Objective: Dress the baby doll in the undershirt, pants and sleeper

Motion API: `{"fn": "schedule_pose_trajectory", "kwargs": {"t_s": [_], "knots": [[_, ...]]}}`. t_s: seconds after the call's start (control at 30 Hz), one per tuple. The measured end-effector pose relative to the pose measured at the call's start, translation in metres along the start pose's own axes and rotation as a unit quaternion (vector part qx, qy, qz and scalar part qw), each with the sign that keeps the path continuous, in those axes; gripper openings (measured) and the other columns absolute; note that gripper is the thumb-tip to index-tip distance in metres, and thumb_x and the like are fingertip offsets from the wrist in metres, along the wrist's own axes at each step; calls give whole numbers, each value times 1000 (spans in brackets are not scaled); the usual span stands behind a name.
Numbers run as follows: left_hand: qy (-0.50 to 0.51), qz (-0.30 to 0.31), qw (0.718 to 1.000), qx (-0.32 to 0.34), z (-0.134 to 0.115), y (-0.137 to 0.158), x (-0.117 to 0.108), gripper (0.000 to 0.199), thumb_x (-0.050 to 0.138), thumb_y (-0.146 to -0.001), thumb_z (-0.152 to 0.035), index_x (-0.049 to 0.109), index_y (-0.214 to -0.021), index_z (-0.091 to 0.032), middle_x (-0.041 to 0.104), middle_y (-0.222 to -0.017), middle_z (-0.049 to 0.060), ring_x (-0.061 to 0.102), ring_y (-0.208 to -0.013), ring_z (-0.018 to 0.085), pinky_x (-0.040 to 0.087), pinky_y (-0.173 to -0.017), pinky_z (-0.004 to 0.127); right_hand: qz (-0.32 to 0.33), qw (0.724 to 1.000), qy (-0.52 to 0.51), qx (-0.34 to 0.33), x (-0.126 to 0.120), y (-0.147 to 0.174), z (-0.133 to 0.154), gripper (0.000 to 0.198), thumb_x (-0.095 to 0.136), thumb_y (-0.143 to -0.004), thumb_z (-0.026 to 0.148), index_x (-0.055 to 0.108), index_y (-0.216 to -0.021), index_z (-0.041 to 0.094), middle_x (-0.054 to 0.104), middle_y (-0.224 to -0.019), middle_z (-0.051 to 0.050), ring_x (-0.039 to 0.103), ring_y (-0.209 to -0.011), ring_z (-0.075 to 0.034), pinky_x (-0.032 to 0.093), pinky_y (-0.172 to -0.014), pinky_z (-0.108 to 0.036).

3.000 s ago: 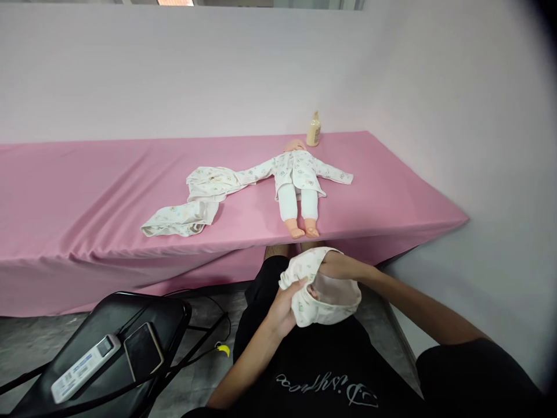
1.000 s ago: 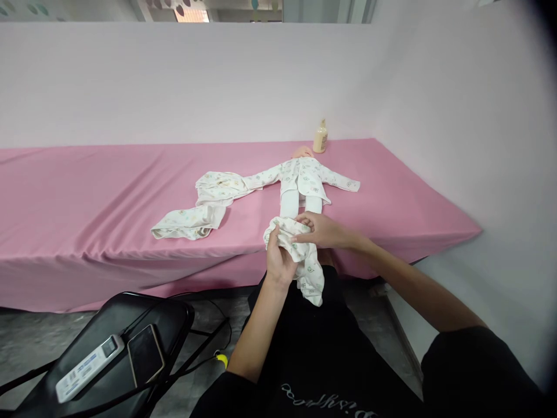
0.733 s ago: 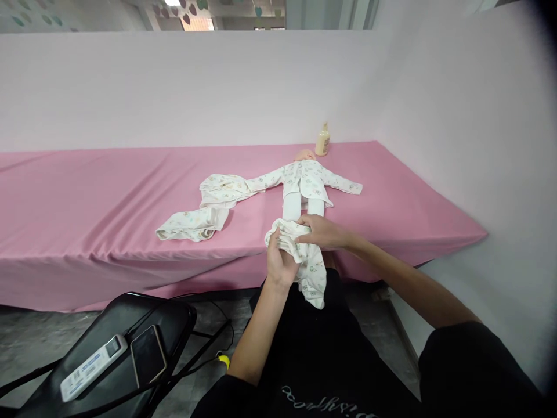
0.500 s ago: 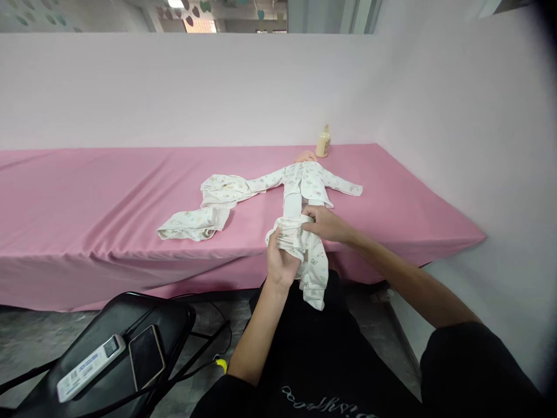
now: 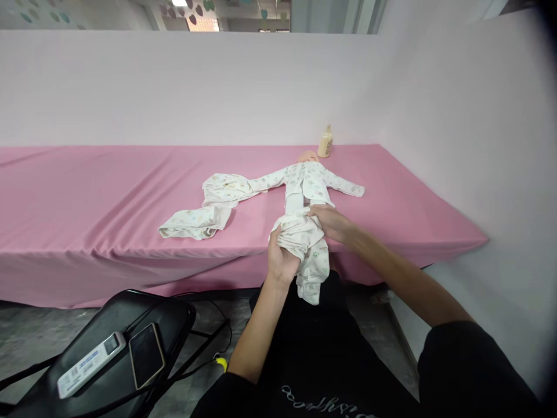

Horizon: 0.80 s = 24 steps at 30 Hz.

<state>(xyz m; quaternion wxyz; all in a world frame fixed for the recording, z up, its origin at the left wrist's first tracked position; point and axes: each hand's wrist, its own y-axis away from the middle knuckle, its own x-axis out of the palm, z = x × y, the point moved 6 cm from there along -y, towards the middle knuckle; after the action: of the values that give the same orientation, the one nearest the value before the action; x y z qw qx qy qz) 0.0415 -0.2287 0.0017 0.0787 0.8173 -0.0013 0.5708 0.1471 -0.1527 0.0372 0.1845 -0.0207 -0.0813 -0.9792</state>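
A baby doll (image 5: 308, 157) lies on its back on the pink-covered table, wearing a white printed baby jacket (image 5: 314, 184). White leg parts show below its hem. Bunched at the doll's lower end are white printed baby pants (image 5: 300, 229), one leg hanging over the table edge. My left hand (image 5: 282, 258) grips the bunched cloth from below, its fingers partly inside the fabric. On the other side, my right hand (image 5: 327, 220) pinches the upper edge of the pants, close to the doll's legs. Cloth hides the lower legs.
More printed baby clothes (image 5: 228, 188) and a folded printed garment (image 5: 195, 223) lie left on the pink tablecloth (image 5: 108, 191). A pump bottle (image 5: 325, 142) stands by the wall. A black folding chair (image 5: 143, 307) holds a phone (image 5: 147, 355) and a white power bank-like device (image 5: 91, 364).
The pants' upper edge has been drawn up and spread wider over the doll's lower legs. My right hand has shifted slightly right with the cloth; my left hand stays nearly in place.
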Motion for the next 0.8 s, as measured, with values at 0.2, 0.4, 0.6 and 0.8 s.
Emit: {"fn": "schedule_pose_trajectory", "kwargs": {"t_s": [0.2,0.4,0.6,0.8], "knots": [[2,-8,1000,21,-7,2,-1,36,59,-92,-32,66,-123,-15,69,-125,10,66,-114,23,55,-100,37,124,982,142,21,6,15,17,25,77,-70,27,62,-89,19,66,-89,-4,60,-87,-20,48,-74,-29],[-20,-6,1000,10,-6,3,-3,38,61,-91,-36,66,-123,-16,67,-128,10,65,-117,26,55,-99,38,154,874,460,-35,10,20,29,32,79,-70,36,59,-89,20,65,-95,-4,59,-85,-22,43,-71,-32],[-24,-5,1000,4,-7,7,1,39,55,-93,-35,64,-126,-15,67,-128,13,65,-119,26,56,-98,40,225,829,510,-54,15,12,34,33,75,-73,35,45,-73,20,51,-78,2,44,-69,-14,31,-59,-28],[-5,1,1000,16,-11,7,7,40,56,-93,-32,63,-126,-12,67,-128,14,66,-117,26,55,-100,39,281,876,392,-32,4,9,30,32,73,-74,43,52,-83,20,56,-85,1,50,-77,-16,36,-63,-27]]}}
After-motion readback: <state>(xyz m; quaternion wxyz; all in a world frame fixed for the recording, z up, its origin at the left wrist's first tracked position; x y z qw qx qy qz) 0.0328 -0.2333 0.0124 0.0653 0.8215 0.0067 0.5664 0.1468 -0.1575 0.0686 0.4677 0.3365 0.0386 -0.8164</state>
